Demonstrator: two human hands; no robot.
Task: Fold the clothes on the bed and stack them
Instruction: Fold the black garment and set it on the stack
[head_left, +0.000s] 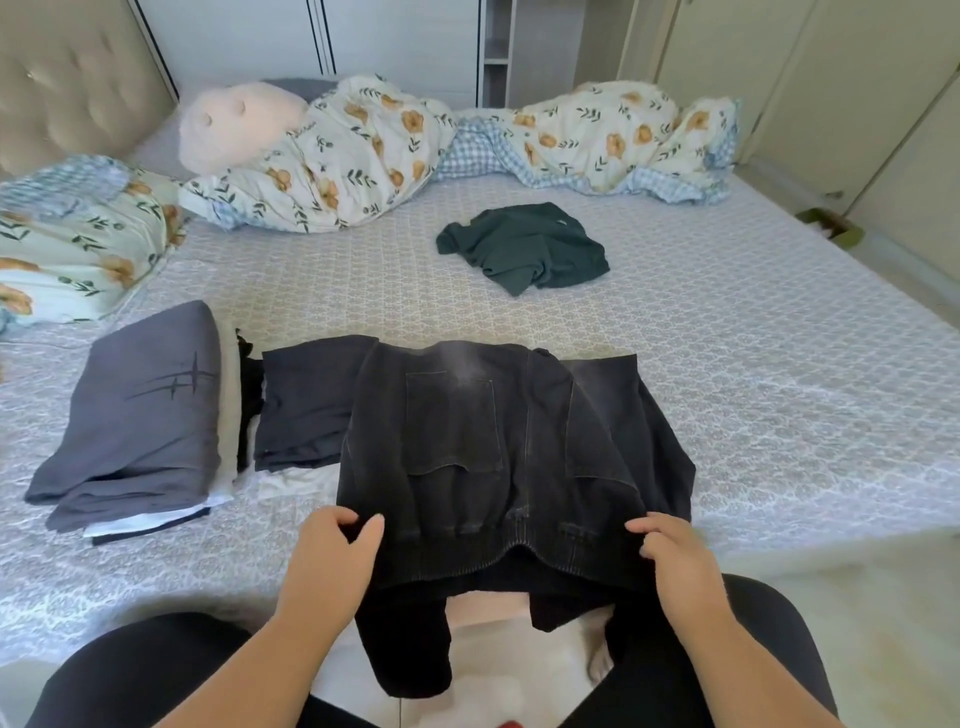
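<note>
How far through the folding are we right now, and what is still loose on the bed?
Done: a folded stack topped by the grey garment sits at the left, with a folded dark piece beside it. In hand: the left hand and right hand both pinch the waistband of the black jeans, whose legs hang off the bed edge. Left: the crumpled dark green garment farther up the bed, untouched.

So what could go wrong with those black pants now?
Two things, maybe. The black jeans have their legs hanging off the bed edge, so if the left hand or right hand lets go, they might slide to the floor. They also overlap the folded dark piece beside the grey stack, so tugging could mess it up.
</note>
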